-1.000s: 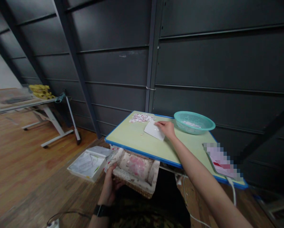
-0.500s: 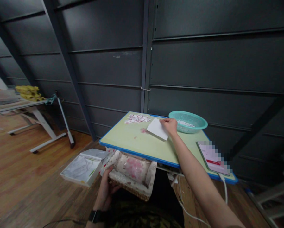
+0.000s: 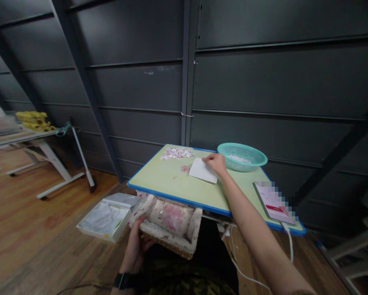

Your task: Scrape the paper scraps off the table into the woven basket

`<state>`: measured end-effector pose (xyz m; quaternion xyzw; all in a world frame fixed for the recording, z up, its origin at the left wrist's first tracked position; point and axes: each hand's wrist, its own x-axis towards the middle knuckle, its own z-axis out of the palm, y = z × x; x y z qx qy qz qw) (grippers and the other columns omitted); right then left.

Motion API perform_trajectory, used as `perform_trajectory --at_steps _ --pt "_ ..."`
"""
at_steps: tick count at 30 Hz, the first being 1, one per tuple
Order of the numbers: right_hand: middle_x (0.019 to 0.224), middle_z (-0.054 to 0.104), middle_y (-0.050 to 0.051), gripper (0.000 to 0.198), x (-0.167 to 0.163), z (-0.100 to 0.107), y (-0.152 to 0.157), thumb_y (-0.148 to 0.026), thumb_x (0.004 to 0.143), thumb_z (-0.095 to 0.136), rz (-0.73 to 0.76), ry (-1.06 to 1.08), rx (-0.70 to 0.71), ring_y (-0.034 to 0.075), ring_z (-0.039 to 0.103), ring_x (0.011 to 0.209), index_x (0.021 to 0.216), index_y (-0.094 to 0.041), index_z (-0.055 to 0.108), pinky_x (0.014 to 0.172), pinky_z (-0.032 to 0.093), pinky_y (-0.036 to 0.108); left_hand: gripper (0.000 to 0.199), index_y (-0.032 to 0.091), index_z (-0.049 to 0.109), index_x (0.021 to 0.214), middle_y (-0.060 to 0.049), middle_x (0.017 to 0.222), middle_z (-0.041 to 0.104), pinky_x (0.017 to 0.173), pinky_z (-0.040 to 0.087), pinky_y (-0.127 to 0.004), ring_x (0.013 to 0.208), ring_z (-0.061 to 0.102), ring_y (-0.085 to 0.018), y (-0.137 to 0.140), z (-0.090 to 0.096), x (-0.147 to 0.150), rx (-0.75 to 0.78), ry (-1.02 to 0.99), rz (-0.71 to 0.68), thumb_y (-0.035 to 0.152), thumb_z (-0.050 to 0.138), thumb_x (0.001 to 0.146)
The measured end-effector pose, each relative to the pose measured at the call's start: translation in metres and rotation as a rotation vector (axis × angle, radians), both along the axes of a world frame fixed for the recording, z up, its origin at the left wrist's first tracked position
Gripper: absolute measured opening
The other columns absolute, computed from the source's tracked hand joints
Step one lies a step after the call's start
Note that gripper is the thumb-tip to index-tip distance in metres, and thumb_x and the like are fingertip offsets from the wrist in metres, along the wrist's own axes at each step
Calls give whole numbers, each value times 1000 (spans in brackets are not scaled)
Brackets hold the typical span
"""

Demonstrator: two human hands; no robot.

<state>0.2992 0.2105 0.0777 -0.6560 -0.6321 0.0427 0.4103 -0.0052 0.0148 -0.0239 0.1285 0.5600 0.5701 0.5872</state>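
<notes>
My right hand (image 3: 216, 163) pinches the upper right edge of a white sheet (image 3: 203, 171), which lies low over the pale yellow tabletop (image 3: 171, 184). Below the table's front edge, my left hand (image 3: 137, 233) grips the left side of a lined woven basket (image 3: 171, 241). Pink stains or powder mark the basket's whitish lining. To the left of the sheet is a pile of small white and reddish pieces (image 3: 177, 153). Just beyond my right hand stands a turquoise plastic basin (image 3: 251, 159) with similar pale pieces inside.
A tablet (image 3: 274, 203) with a white cable lies at the table's right. On the floor at left is an open white box (image 3: 105, 219). Farther left stand another table with a yellow bundle (image 3: 34, 121) and a leaning pole (image 3: 82, 153). A dark panelled wall (image 3: 140, 90) rises behind.
My right hand has lowered slightly, and the white sheet has tipped flatter toward the tabletop. My left hand and the basket stay nearly in place.
</notes>
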Motion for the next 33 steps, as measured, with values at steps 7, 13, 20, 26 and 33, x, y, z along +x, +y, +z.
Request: perform_trajectory --at_steps 7,13,20,26,33 --pt "68 74 9 24 -8 -2 -1 -34 74 64 73 25 -7 21 64 64 68 -15 78 59 42 28 43 23 56 116 -2 84 66 56 57 -35 60 65 -18 -2 2 0 5 30 -22 42 64 78" --pt "68 73 8 25 -16 -3 -2 -37 75 66 185 68 -7 20 62 62 70 -15 78 57 39 28 41 23 55 115 -1 81 64 55 57 -35 59 64 -19 -1 0 -1 0 29 -14 40 64 78" --pt "67 71 8 32 -23 -4 -4 -43 70 68 263 202 -60 17 57 58 73 -12 77 51 37 27 33 23 55 108 0 72 63 51 55 -32 55 62 -18 -1 3 1 -28 11 -7 40 62 80" --pt "64 70 7 32 -22 -4 -3 -44 68 69 266 199 -55 17 56 56 69 -12 76 50 36 26 38 21 57 112 2 66 60 53 55 -32 52 61 -17 -1 2 1 -22 23 -10 42 62 81" --pt "65 71 8 34 -19 -8 2 -46 73 67 169 127 40 18 59 58 73 -13 77 54 38 28 39 23 56 113 0 74 64 54 54 -31 59 63 -18 -1 1 1 -31 37 -22 45 60 81"
